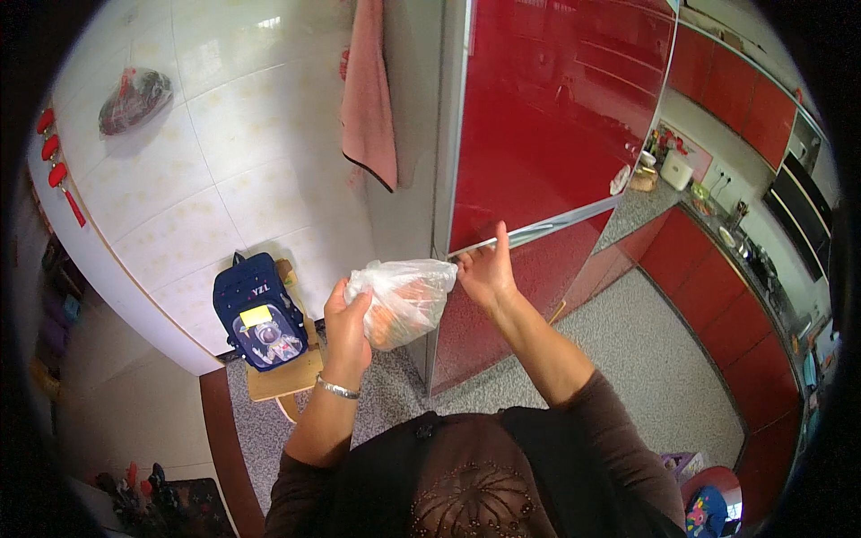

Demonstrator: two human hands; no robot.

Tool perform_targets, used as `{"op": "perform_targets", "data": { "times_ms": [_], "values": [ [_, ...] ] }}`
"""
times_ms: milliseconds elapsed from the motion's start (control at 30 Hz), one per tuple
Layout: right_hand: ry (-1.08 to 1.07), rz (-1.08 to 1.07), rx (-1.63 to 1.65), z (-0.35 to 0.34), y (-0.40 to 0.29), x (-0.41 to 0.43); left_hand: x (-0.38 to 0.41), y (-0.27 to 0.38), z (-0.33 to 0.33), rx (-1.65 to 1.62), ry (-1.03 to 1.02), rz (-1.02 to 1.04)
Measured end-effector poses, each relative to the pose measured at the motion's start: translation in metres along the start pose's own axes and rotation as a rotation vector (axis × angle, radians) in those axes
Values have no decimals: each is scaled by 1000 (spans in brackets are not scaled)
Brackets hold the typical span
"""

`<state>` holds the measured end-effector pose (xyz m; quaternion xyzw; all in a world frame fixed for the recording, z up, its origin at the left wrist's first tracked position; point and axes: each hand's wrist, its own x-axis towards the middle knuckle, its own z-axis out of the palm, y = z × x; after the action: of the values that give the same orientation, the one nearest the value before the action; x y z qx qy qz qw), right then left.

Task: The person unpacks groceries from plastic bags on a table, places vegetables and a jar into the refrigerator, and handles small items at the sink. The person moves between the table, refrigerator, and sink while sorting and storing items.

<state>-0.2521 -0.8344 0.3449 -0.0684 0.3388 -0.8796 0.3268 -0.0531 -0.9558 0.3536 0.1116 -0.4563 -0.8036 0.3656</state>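
Observation:
My left hand [348,323] is closed on the gathered end of a translucent plastic bag [407,302], through which orange-coloured contents show. The bag is in front of the lower left part of a refrigerator [558,121] with glossy red doors. My right hand [490,269] is at the lower edge of the upper red door, by the metal-coloured handle strip [562,222]. Its thumb points up and its fingers reach to the door's edge; whether they grip it is hard to tell. The doors look shut.
A dark blue backpack [259,313] sits on a wooden chair [286,376] beside the tiled wall. A pink towel [368,101] hangs at the refrigerator's side. Red kitchen cabinets [706,302] and a granite counter [662,202] curve along the right. Another bag [136,101] hangs on the wall.

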Motion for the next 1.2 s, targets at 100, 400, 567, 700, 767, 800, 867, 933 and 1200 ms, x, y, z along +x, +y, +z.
{"op": "perform_targets", "data": {
  "times_ms": [100, 400, 567, 700, 767, 800, 867, 933, 1200],
  "values": [
    [-27, -16, 51, -6, -1, -17, 3, 11, -6, -23, 19, 32],
    [507, -294, -181, -92, -53, -178, 36, 9, 52, -181, -226, -40],
    [663, -660, -17, -154, -85, -242, 59, -8, 123, -297, -373, -59],
    [700, -977, 232, -159, -99, -269, 70, -20, 190, -330, -450, -41],
    [677, -1093, 218, -172, -108, -273, 72, -29, 223, -375, -440, -25],
    [647, -1128, 211, -180, -117, -276, 76, -34, 240, -371, -464, -5],
    [600, -1202, 186, -205, -128, -286, 81, -40, 272, -374, -521, 33],
    [565, -1283, 129, -249, -141, -306, 77, -48, 316, -402, -596, 50],
    [823, -1344, 207, -267, -183, -290, 121, -99, 443, -134, -930, 62]
  ]
}}
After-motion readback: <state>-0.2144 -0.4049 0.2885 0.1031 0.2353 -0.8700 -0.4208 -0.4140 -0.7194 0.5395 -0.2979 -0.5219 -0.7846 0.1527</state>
